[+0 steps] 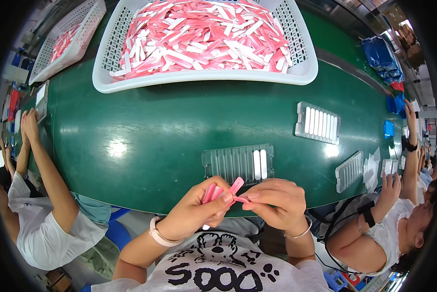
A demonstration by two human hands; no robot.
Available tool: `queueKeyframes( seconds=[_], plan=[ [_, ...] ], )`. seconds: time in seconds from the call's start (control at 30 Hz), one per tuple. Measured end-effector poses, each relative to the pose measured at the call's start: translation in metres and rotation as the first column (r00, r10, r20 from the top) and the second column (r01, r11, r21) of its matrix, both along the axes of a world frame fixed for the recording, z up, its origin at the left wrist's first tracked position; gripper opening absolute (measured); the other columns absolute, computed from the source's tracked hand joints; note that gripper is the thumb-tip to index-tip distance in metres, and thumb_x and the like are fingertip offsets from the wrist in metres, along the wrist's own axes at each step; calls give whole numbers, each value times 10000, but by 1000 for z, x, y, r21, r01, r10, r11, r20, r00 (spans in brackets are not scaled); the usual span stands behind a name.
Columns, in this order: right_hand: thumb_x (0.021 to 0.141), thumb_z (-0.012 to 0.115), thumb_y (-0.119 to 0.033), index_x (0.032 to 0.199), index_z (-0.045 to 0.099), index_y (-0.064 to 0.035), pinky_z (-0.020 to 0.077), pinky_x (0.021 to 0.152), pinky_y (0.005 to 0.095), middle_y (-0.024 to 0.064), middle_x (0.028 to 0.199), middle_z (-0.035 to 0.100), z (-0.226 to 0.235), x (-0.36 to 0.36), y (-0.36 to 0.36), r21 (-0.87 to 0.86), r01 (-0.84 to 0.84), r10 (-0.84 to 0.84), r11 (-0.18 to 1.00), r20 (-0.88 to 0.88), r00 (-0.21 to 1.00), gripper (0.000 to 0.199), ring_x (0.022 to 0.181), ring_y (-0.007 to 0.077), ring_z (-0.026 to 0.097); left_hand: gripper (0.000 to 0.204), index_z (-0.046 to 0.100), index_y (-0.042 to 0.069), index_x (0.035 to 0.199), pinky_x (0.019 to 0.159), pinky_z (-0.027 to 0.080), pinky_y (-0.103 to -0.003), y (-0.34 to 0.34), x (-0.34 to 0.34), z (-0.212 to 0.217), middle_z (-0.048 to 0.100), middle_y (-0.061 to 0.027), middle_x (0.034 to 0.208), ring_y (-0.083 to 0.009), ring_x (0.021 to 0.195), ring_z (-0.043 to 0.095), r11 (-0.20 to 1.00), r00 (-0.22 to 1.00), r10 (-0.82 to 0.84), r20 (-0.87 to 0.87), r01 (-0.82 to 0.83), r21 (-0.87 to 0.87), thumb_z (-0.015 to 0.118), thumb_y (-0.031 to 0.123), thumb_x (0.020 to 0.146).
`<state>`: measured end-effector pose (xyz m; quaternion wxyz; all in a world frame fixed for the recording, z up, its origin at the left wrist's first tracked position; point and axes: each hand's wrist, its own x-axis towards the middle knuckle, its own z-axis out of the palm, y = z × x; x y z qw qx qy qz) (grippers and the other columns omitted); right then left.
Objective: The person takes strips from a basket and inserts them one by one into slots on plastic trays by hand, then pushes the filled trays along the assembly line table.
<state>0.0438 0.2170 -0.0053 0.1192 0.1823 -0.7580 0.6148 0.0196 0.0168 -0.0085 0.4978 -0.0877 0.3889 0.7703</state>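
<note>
Pink sticks [222,191] between both hands (left hand [195,210], right hand [275,202]).

A single head-worn fisheye camera looked steeply down from close above the green desk [145,141], edges bending outward.

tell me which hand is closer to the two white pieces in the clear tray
Right. The right hand sits just below the white pieces in the clear tray; the left hand is lower and further left.
</note>
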Motion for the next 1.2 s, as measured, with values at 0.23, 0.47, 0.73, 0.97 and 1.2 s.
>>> queueKeyframes(
  seconds=[0.23, 0.47, 0.73, 0.97, 1.2],
  plan=[
    [739, 750, -14, 901, 712, -28, 531, 631, 290, 99, 881, 672, -3, -16, 23, -30, -180, 180, 983, -16, 984, 167, 734, 201, 664, 148, 494, 71, 945, 442, 242, -237, -2, 2, -1, 412, 15, 637, -54, 488, 294, 992, 996, 34, 81, -44, 122, 502, 206, 1007],
    [780, 731, -69, 808, 648, -35, 493, 768, 328, 96, 1029, 643, 15, -48, 50, 157, -99, 58, 983, 246, 968, 94, 905, 230, 624, 119, 538, 65, 948, 448, 288, -217, -3, -2, 2, 440, 31, 634, -37, 504, 349, 977, 962, 117, -245, -156, -149, 535, 177, 991],
    [824, 661, -147, 786, 623, -28, 474, 801, 379, 84, 909, 602, 7, -82, 39, 497, -403, 210, 769, 398, 893, 131, 864, 275, 589, 126, 562, 63, 924, 451, 295, -200, -12, -5, 5, 440, 59, 621, -13, 510, 356, 936, 923, 55, -380, -180, -302, 574, 180, 972],
    [789, 700, -97, 846, 589, -15, 491, 743, 368, 84, 868, 606, 4, -80, 41, 474, -374, 200, 797, 378, 904, 149, 846, 269, 593, 128, 567, 60, 927, 459, 297, -203, -15, -3, 3, 446, 59, 632, -12, 521, 364, 935, 923, 49, -381, -177, -308, 582, 182, 966],
    [758, 738, -84, 950, 548, -24, 494, 779, 363, 78, 878, 613, 6, -81, 37, 350, -325, 115, 878, 505, 855, 277, 880, 244, 602, 105, 569, 54, 933, 479, 287, -201, -13, -1, 3, 455, 59, 654, -13, 544, 360, 938, 915, 32, -402, -167, -305, 583, 154, 963]
  ],
)
